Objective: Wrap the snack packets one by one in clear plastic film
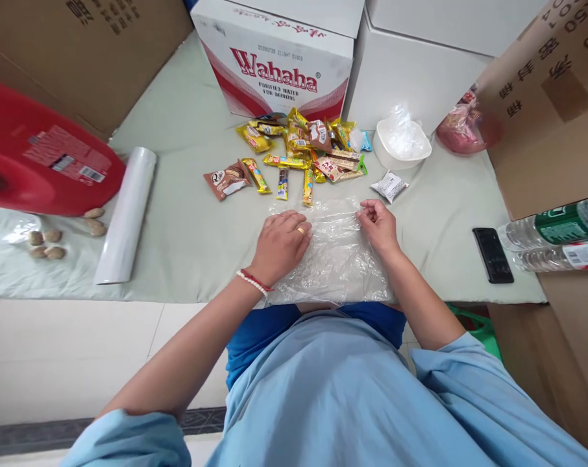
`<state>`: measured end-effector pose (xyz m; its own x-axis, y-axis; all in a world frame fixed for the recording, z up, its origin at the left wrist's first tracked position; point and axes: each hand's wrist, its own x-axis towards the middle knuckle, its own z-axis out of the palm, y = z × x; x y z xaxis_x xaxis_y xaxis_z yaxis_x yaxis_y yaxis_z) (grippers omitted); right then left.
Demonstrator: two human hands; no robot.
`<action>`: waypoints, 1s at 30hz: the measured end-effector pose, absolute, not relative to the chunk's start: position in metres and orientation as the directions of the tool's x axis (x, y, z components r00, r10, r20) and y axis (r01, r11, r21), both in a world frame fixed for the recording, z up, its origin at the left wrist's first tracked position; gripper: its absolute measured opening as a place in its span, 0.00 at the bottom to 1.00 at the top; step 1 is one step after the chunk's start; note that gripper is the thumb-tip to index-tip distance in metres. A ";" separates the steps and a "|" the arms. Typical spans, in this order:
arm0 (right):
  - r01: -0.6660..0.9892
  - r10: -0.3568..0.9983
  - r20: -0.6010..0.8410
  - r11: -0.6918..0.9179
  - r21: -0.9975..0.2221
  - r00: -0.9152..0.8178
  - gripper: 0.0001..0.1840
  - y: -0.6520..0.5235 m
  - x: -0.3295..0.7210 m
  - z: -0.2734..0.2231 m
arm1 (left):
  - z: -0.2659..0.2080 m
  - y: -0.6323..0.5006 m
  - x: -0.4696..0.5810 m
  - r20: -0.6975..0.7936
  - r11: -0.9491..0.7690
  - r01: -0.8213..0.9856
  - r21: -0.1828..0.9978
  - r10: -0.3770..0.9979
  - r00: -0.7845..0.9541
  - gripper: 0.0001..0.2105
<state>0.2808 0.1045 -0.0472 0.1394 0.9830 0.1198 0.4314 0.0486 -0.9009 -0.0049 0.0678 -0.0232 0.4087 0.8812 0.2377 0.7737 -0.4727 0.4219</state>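
A clear plastic bag [337,259] lies flat on the cloth-covered table in front of me. My left hand [285,240] rests palm down on its left side, the fingers stretched out over the upper left part. At the bag's upper right corner, my right hand [378,224] pinches the plastic edge between thumb and fingers. Just beyond the bag lies a pile of wrapped snacks [296,139], mostly in yellow and brown wrappers. A silver-grey packet [390,187] sits a little past my right hand.
A Wahaha water carton [279,71] stands behind the snacks, beside a white bowl [386,155] with crumpled plastic. To the left are a roll of plastic film [127,217], a red jug [45,149] and several walnuts [53,235]. A phone [492,255] and bottles [557,227] lie right.
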 end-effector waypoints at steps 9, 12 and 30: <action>0.732 0.921 0.373 0.332 -0.595 -0.114 0.11 0.066 0.281 -0.005 | -0.056 0.072 -0.016 0.051 -0.470 0.806 0.360 0.873 0.486 0.27; 0.581 0.807 0.229 0.560 -0.591 -0.544 0.14 0.020 0.241 0.001 | -0.055 0.073 -0.016 0.038 -0.461 0.796 0.392 0.873 0.487 0.26; 0.696 0.813 0.234 0.579 -0.424 -0.534 0.19 0.071 0.197 -0.049 | -0.027 -0.077 -0.037 0.083 0.002 0.715 0.699 0.993 -0.084 0.13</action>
<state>0.1972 0.0710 -0.0490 -0.5336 0.8128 0.2338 0.6962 0.5791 -0.4241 -0.0371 -0.0773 -0.0272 -0.0839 0.9930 0.0835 0.7149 0.0016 0.6992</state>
